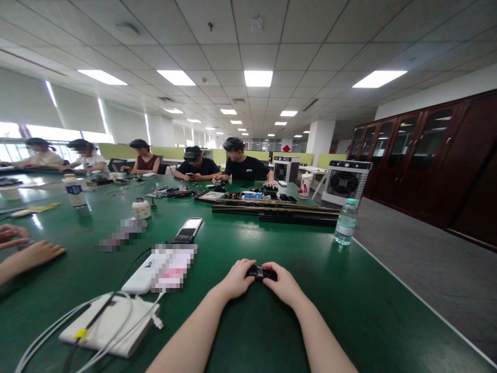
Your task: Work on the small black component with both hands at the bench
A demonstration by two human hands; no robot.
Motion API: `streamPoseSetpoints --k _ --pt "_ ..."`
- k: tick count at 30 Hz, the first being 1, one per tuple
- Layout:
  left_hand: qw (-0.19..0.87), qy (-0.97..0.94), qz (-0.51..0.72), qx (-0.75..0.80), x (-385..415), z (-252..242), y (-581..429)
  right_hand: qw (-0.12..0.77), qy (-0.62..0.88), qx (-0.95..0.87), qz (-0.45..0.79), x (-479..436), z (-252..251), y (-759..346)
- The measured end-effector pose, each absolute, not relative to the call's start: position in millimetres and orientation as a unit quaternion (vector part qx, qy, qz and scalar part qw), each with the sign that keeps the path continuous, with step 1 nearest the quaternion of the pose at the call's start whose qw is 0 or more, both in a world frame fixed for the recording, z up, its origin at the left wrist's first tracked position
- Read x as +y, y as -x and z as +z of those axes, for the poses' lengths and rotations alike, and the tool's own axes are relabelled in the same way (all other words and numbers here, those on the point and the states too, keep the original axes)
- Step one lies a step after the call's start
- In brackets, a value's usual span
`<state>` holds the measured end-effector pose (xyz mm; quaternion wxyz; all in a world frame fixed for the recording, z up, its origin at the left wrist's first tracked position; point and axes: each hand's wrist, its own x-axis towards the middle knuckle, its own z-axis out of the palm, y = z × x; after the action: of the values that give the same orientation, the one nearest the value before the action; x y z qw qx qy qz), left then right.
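Observation:
Between my two hands is a small black part [261, 272] with a lighter patch at its middle; its exact kind is too small to tell. My left hand [237, 278] grips its left end, thumb on the near side and fingers curled around. On its right end my right hand [285, 282] closes in the same way. The part is held low over the green table [248, 331], and whether it touches the surface is unclear. My fingers hide both of its ends.
Left of my arms lie a white power bank [140, 274], a cabled white box [112, 326] and a phone [188, 229]. A water bottle [345, 223] stands at the right edge. Long black rails [295, 213] lie farther back. Another person's hands [31, 254] rest at left; several people sit beyond.

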<state>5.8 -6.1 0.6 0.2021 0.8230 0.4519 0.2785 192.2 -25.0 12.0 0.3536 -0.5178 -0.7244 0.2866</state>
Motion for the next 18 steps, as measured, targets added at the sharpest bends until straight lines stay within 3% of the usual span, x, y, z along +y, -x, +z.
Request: streamPoseSetpoints --k 18 --pt "0.215 -0.812 0.281 0.464 -10.8 9.4 -7.0 0.349 0.522 -0.72 0.297 -22.7 10.4 -193.9"
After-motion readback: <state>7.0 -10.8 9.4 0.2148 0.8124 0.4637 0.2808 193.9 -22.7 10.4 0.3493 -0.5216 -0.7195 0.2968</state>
